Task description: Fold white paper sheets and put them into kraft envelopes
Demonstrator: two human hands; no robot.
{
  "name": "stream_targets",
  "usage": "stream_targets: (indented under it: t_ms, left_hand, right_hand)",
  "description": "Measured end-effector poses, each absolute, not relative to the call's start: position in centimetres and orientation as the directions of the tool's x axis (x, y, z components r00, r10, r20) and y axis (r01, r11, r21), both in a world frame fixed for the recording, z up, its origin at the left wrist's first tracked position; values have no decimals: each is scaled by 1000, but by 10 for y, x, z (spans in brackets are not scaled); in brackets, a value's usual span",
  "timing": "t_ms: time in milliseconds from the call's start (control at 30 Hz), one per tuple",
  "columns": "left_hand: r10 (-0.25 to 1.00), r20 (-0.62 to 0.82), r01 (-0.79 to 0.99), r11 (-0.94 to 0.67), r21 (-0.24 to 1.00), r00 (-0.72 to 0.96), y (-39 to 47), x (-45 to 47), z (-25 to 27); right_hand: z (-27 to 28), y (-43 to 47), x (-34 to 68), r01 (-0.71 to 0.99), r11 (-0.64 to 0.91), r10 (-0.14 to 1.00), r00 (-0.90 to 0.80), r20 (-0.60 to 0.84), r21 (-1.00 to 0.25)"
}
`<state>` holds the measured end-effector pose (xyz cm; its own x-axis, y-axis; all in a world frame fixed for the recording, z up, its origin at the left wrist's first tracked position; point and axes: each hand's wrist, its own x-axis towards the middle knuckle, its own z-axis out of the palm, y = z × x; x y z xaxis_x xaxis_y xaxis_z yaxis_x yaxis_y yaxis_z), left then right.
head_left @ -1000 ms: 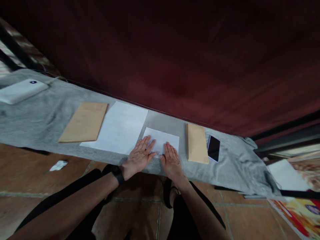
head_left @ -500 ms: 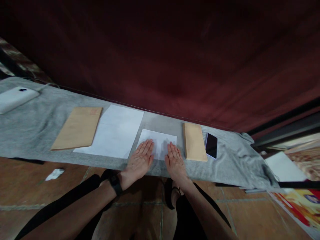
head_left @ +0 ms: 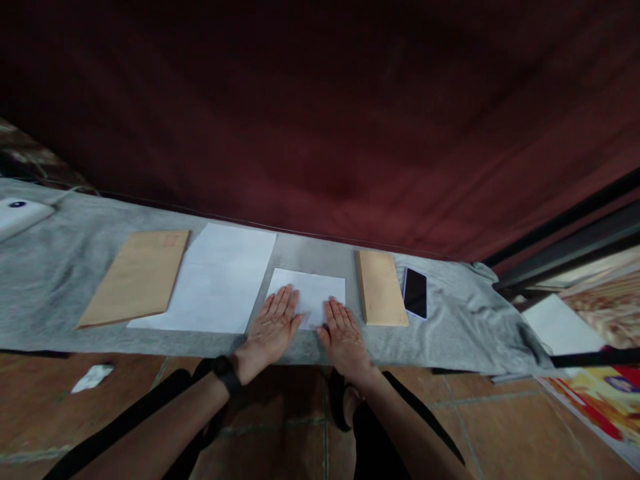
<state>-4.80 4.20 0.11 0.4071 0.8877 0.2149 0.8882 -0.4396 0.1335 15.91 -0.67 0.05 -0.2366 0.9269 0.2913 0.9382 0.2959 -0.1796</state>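
A small white sheet of paper [head_left: 313, 287], perhaps folded, lies flat on the grey cloth. Palm down on its left part rests my left hand [head_left: 273, 327], fingers stretched out and a dark watch on the wrist. My right hand [head_left: 345, 337] lies flat at the sheet's right edge, fingers extended, covering its near right corner. Neither hand grips anything. To the left are larger white sheets [head_left: 225, 273], partly covered by a brown envelope [head_left: 137, 273]. On the right lies a narrow stack of brown envelopes [head_left: 383, 290], close to my right hand.
A phone [head_left: 415, 293] lies right of the narrow envelopes. At the far left is a white device [head_left: 23, 217] with a cable. The grey cloth [head_left: 460, 320] covers a long narrow surface against a dark red panel [head_left: 320, 133]. Crumpled white tissue [head_left: 93, 377] lies on the tiled floor.
My hands have spread slightly apart on the small sheet, the left hand toward its left edge. The whole view has shifted, so things at the left appear lower and farther left.
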Motion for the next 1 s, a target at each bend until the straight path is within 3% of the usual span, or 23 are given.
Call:
stream_targets:
  t_ms: [200, 533, 833, 1000]
  left_hand:
    - [930, 160, 926, -351, 135, 330, 74, -50, 14]
    - [934, 202, 935, -325, 138, 295, 92, -47, 11]
    - [912, 259, 905, -374, 204, 318, 99, -54, 3]
    - [892, 346, 849, -407, 337, 291, 109, -57, 13]
  right_hand:
    - [11, 16, 169, 968, 85, 958, -15, 286, -235]
    - [4, 45, 163, 942, -155, 940, 234, 250, -297]
    - [-12, 60, 179, 920, -31, 941, 158, 298, -390]
    - [0, 75, 193, 800, 32, 956, 151, 253, -599]
